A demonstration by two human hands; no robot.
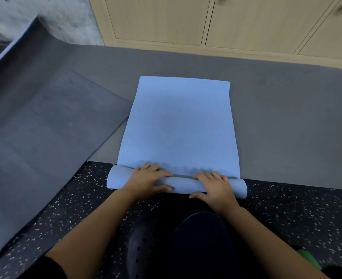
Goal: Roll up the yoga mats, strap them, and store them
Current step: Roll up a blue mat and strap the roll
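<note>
A light blue yoga mat (178, 125) lies flat on a grey floor mat (287, 117), stretching away from me. Its near end is wound into a roll (184, 185) that runs left to right just in front of my knees. My left hand (148, 179) lies over the left half of the roll, fingers across the top and thumb on the near side. My right hand (214, 187) lies over the right half in the same way. Both hands curl round the roll.
A second dark grey mat (37, 125) lies at the left, its far end curling up against the wall. Beige cabinets (226, 21) stand along the back. Black speckled floor (287, 214) lies under me. A green object (307, 258) shows at the lower right.
</note>
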